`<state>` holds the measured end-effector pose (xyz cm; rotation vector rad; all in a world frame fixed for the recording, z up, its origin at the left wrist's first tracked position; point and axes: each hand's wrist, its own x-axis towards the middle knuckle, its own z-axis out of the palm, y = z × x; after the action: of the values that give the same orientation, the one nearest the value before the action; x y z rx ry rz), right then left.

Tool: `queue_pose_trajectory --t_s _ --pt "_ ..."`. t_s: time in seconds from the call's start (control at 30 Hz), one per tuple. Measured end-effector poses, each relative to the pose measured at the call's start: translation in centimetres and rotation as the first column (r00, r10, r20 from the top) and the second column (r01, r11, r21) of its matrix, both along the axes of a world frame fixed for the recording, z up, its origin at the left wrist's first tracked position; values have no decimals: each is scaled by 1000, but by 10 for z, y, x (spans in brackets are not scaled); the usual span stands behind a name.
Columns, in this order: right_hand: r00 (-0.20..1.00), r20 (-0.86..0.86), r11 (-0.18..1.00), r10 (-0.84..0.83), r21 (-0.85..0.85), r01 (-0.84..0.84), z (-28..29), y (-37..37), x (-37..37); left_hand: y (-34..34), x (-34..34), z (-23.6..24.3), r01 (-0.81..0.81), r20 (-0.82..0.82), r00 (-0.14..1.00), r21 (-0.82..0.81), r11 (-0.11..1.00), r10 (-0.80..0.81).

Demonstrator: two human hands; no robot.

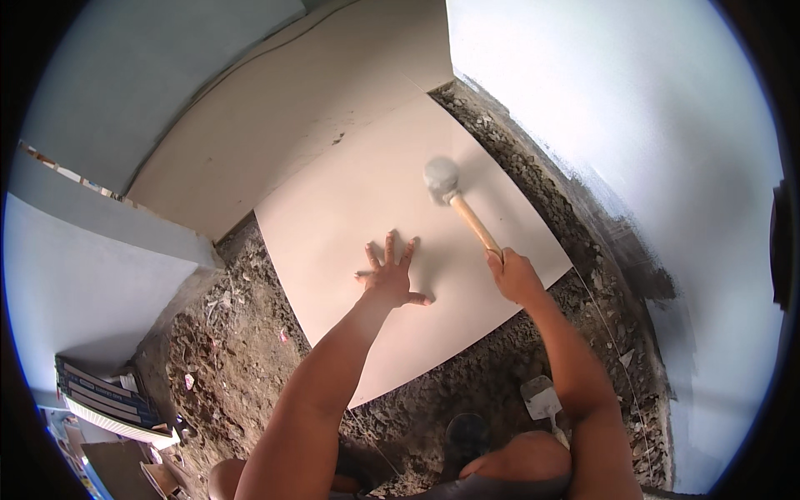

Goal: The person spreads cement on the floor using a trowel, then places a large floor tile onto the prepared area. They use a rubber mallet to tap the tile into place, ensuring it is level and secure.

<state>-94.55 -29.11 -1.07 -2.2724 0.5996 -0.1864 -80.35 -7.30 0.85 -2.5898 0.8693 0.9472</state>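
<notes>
My left hand (388, 277) lies with fingers spread on a large cream floor tile (333, 208), near its middle. In my right hand (514, 277) is the wooden handle of a rubber mallet (442, 178). The mallet's grey head, slightly blurred, is over the far right part of the tile; whether it touches the surface I cannot tell. Rough, dark mortar or soil (450, 367) shows along the tile's near edge. At the far side the tile borders other tiles of the same colour (275, 108).
A trowel (541, 398) lies on the rough ground by my right knee. A thin string (602, 312) runs along the right side. Pale walls (600, 75) stand right and left. Flat boxes (108, 396) sit at the lower left. Rubble (225, 342) covers the left ground.
</notes>
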Motion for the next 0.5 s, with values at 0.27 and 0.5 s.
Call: queue_pose_trajectory --t_s 0.27,0.5 --pt "988 -113 943 103 -306 -133 -3 -13 15 11 32 -25 -344 152 905 -292 893 398" --pt "985 -46 928 167 -330 -173 -11 -6 68 33 41 -60 -294 361 813 -424 857 457"
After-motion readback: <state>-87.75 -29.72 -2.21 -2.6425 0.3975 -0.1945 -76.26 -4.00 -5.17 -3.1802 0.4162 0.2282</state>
